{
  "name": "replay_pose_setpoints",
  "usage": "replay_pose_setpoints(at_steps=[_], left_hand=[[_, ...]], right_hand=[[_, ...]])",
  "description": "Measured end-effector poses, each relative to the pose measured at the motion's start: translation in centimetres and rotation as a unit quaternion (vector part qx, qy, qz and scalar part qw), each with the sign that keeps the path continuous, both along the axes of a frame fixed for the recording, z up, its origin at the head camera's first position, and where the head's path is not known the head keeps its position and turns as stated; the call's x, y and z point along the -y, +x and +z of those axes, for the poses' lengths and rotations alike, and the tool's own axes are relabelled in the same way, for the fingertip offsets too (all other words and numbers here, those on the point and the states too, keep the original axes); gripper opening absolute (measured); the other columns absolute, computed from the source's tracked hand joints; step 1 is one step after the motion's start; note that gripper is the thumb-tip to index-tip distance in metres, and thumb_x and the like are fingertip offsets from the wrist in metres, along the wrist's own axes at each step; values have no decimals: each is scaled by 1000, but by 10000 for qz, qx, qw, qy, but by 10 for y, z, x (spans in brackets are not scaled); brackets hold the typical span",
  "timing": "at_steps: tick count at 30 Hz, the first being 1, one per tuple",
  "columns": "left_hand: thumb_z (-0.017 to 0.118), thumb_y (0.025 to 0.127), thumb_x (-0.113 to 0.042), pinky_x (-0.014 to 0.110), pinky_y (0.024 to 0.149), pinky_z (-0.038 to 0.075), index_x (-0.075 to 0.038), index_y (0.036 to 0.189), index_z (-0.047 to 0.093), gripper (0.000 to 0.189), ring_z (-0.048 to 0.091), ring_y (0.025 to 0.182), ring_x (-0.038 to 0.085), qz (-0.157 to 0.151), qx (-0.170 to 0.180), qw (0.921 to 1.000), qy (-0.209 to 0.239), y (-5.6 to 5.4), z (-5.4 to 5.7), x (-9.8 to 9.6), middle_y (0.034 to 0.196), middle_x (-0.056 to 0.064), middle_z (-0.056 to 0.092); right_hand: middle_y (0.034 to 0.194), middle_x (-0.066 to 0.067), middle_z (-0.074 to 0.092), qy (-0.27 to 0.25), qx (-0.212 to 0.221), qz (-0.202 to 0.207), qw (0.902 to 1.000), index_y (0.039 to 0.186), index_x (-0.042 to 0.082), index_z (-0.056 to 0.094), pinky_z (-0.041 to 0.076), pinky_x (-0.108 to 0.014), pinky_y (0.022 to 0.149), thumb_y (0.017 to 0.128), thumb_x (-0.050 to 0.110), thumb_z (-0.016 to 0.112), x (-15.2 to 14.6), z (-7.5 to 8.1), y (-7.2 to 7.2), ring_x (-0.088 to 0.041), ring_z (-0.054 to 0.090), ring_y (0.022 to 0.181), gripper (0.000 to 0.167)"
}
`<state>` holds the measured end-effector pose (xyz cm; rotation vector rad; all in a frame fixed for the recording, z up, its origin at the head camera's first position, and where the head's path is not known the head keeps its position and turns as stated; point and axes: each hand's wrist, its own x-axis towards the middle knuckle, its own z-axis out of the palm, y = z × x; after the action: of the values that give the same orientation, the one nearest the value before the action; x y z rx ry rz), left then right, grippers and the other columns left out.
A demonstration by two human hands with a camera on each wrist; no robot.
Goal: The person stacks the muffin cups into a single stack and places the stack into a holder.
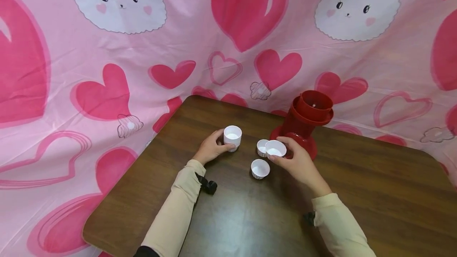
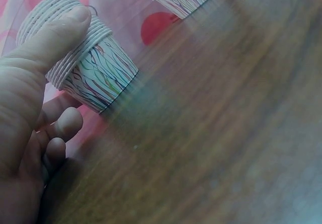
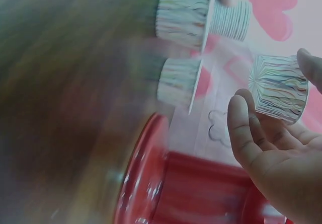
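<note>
My left hand (image 1: pixel 210 148) grips a nested stack of white paper baking cups (image 1: pixel 233 135), thumb across the rims. In the left wrist view, the lowest cup of the stack (image 2: pixel 103 73) shows coloured wavy lines, its base close over the table. My right hand (image 1: pixel 300 165) pinches a single baking cup (image 1: pixel 276 149) between thumb and fingers, mouth up. That held cup (image 3: pixel 279 87) hangs apart from the others in the right wrist view. Two more baking cups stand upright on the table: a near one (image 1: pixel 260 169) and a far one (image 1: pixel 262 146), partly hidden behind the held cup.
A red cylindrical device (image 1: pixel 298 124) with a wide round base and an open top bowl (image 1: pixel 315 104) stands just behind my right hand. The brown wooden table (image 1: pixel 364 185) has rounded corners. A pink heart-patterned cloth (image 1: pixel 200 23) hangs along its far and left edges.
</note>
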<state>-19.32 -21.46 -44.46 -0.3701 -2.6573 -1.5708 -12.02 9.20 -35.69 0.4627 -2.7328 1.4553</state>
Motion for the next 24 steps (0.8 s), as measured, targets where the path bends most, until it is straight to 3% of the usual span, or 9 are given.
replay_pose_setpoints(at_steps=[12,24], left_hand=[[87,80,-39,34,78,43,-17,137,59,66,53,94,21,20,24,9999,-106,1,2,-1,115,3,61],[85,81,-42,35,76,44,-21,135,59,64,53,91,21,7,132,9999,-70,2,3,1,113,1,60]], right_hand=[[128,-16,64,-189,509,115,9985,140,5,50,52,-46,91,86,30,82,50,15,-38,-31,62,108,68],[119,-17,67,-246,315,260,9989,133,1,54,51,-42,88,86,22,82,90,11,-57,-31,62,103,58]])
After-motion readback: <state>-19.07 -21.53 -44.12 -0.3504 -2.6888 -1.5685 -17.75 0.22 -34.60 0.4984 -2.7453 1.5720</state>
